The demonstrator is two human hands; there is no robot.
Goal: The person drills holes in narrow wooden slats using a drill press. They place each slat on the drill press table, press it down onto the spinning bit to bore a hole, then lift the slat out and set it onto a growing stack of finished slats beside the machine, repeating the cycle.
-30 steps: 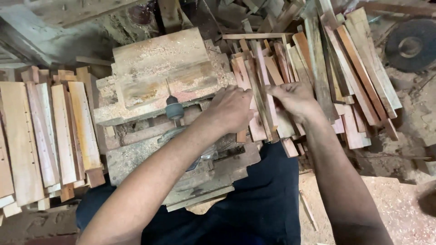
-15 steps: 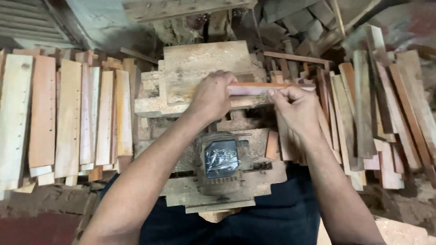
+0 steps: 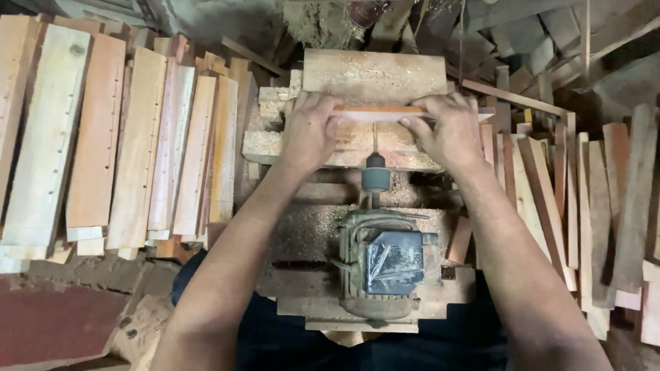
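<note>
Nearest the viewer sits an electric motor (image 3: 380,264), grey and dusty with plastic film over its housing, bolted onto a rough wooden base (image 3: 309,237) thick with sawdust. From the motor a short shaft runs away from the person to a dark drill chuck (image 3: 375,173), which points at the raised wooden jig block (image 3: 375,75) beyond. Across that block, side to side, lies a thin reddish wooden strip (image 3: 377,112), and both hands are on it: the left hand (image 3: 309,132) is curled over the strip's left end with fingers pressing it down and back, and the right hand (image 3: 450,130) is closed around the right end, thumb along its near edge. The strip sits just past the chuck's tip; whether a bit already touches the wood cannot be seen. To do this step well, the strip probably wants to stay flat on the block and square to the shaft, with even pressure from both hands so that it does not twist, and with fingertips kept to either side of the chuck's line rather than in front of it. A slow, steady feed seems wiser than a shove, since so thin a piece could split. To the left lies a row of pale planks (image 3: 137,137) with small holes along their edges; to the right, a looser pile of narrow slats (image 3: 584,199); beyond the block, scrap timber and shavings in shadow.
</note>
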